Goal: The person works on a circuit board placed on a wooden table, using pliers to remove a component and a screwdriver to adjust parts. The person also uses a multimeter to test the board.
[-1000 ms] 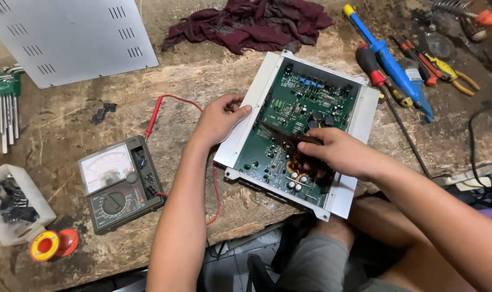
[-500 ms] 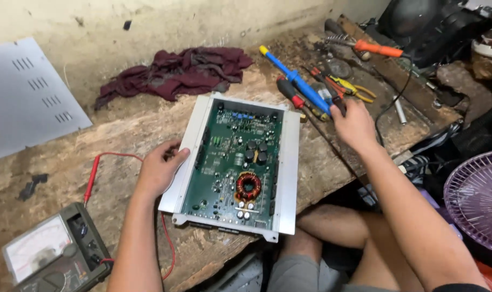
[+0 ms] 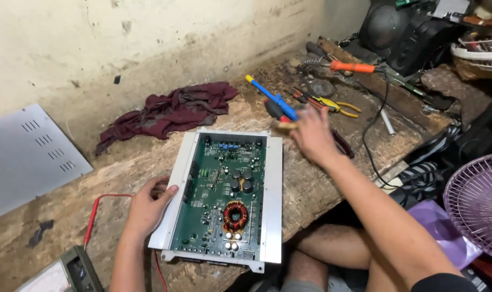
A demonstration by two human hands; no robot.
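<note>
One wooden workbench (image 3: 121, 178) carries everything, wall behind it. Opened amplifier chassis (image 3: 227, 197) lies flat near the front edge, its green circuit board (image 3: 224, 200) up, copper toroid coil (image 3: 235, 215) toward you. Grey vented cover (image 3: 30, 157) sits well apart at left; maroon rag (image 3: 170, 111) beyond the chassis. Your left hand (image 3: 146, 208) grips the chassis's left rim, fingers curled on it. Your right hand (image 3: 311, 135) is off the chassis near the blue-handled screwdriver (image 3: 273, 98), blurred; fingers close on a small tan object, identity unclear. Red probe lead (image 3: 94, 213) beside your left wrist.
</note>
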